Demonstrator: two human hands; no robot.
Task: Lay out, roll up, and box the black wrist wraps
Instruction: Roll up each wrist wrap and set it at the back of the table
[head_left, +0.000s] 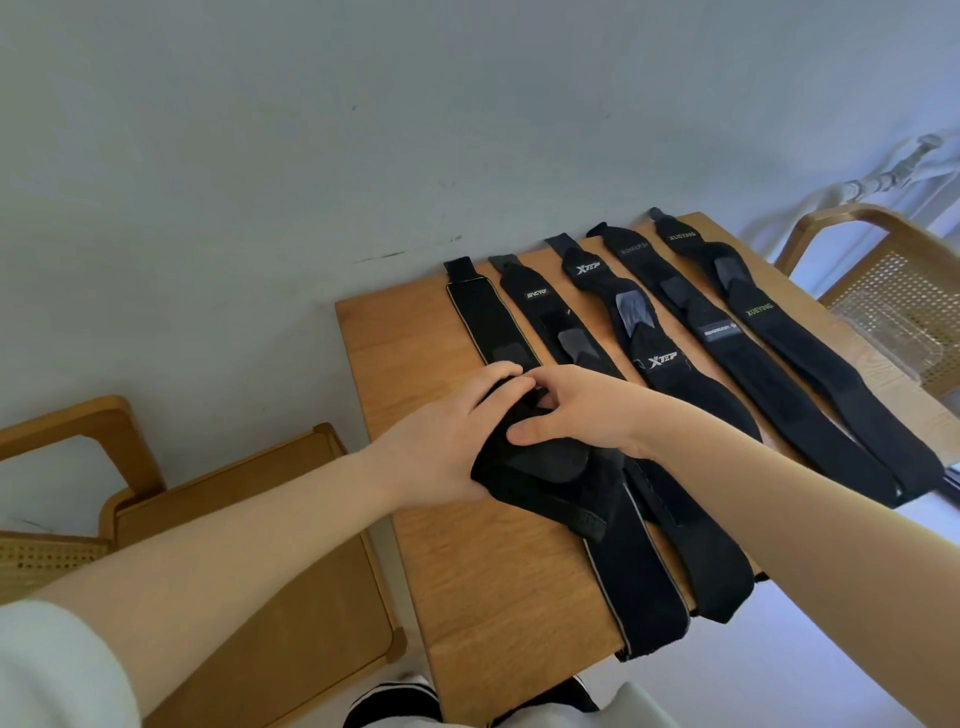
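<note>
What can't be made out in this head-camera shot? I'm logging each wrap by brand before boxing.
- Head view: the sixth wrap, gripped by the left hand and right hand, is bunched; no label shows.
- The white-edged wrap passes under the hands; no brand shows on the visible parts.
- The fourth wrap's labels are too small to read.
- No box is in the picture.

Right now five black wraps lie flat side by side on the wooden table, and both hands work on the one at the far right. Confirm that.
Wrong in one respect: the head view shows the left hand and right hand on a wrap at the far left of the row, not the far right. The rest stands: five black wraps lie flat side by side on the wooden table.
</note>
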